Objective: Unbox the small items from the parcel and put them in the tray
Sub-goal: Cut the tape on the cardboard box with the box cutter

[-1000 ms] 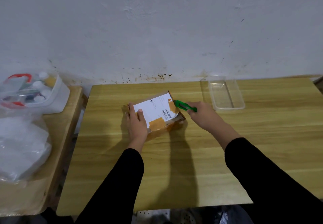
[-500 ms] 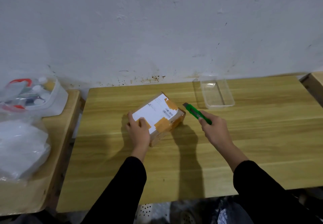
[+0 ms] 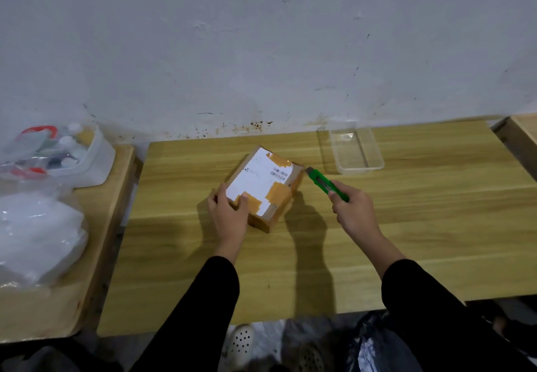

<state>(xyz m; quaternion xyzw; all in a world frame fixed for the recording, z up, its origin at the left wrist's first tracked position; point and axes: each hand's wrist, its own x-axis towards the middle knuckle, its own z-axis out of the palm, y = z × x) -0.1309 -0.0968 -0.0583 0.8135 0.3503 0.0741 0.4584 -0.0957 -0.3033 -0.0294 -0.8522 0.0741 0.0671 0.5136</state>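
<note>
**Left hand bracing parcel, right hand holding cutter at far right corner**

Left hand (image 3: 229,215) rests on the near left corner of the parcel (image 3: 263,185), fingers spread over the top face and thumb against the left side, pressing the box down onto the table (image 3: 406,226). Right hand (image 3: 353,212) is closed around the handle of a green utility cutter (image 3: 327,184), fist wrapped tight; the cutter points far and left, and its tip sits at the far right corner of the parcel (contact with the cardboard cannot be confirmed).

The parcel is a brown cardboard box lying flat and turned at an angle to the table edge. A white shipping label (image 3: 260,178) covers most of its top, and strips of tan tape (image 3: 277,194) cross the label. The flaps are shut.

A clear plastic tray (image 3: 359,151) stands to the far right of the parcel, apart from it and close to the wall (image 3: 261,52).

On a second surface to the left sit a white bin (image 3: 93,165) of small bottles and a white plastic bag (image 3: 37,235).
</note>
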